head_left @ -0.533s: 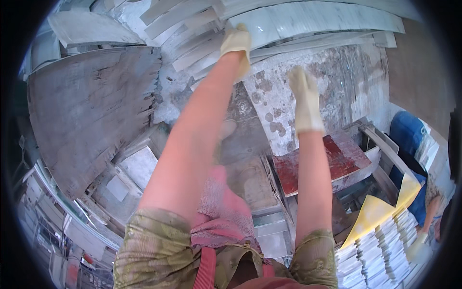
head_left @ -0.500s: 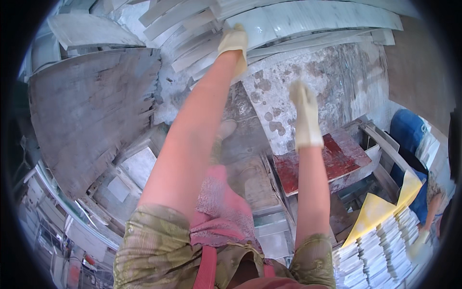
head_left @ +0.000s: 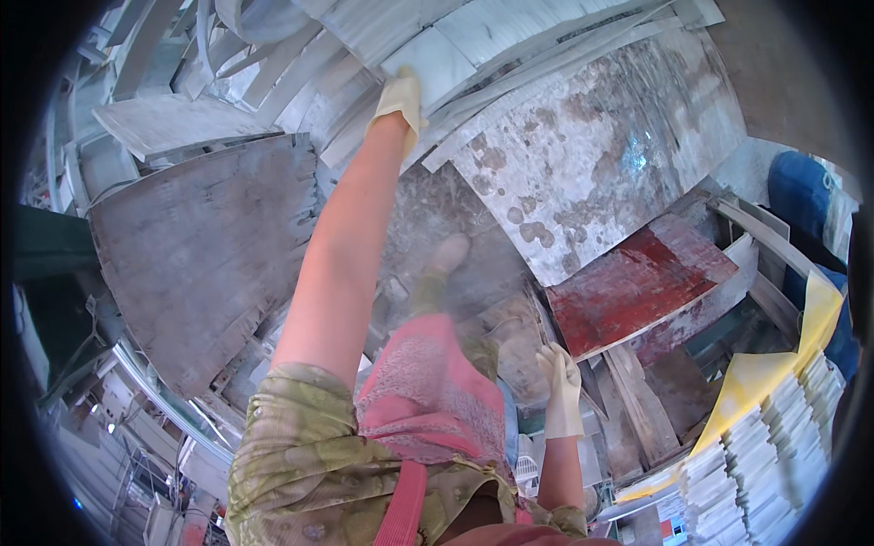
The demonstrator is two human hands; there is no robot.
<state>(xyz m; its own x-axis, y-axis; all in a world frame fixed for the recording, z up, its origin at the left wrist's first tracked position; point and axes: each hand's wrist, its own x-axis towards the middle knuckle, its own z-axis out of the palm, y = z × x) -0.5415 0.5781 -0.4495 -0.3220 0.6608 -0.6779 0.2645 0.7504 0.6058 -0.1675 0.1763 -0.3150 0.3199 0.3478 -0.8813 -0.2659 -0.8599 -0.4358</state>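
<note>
Both my hands wear cream rubber gloves. My left hand [head_left: 399, 98] reaches far forward, closed at the left end of a pale, marble-like slab [head_left: 431, 65]; its fingertips are partly hidden. Other pale strips [head_left: 350, 114] lie in a stack beside and under it. My right hand [head_left: 561, 382] is drawn back near my body, fingers loosely bent and apart, with nothing visible in it. It is close to the left corner of a worn red-topped board [head_left: 628, 296]. Beyond that, a blotched white board [head_left: 583, 155] lies tilted below the slabs.
A large grey-brown board [head_left: 205, 246] with a ragged edge stands at the left. Yellow sheeting [head_left: 760, 387] and stacked white pieces [head_left: 751, 473] are at lower right. A blue container-like shape [head_left: 798, 193] is at far right. My shoe [head_left: 450, 252] stands on the dusty floor.
My right hand has come back from above the blotched board toward my body. My left hand stays at the slabs' left end. The view has shifted, and the other person's gloved hand at lower right is gone.
</note>
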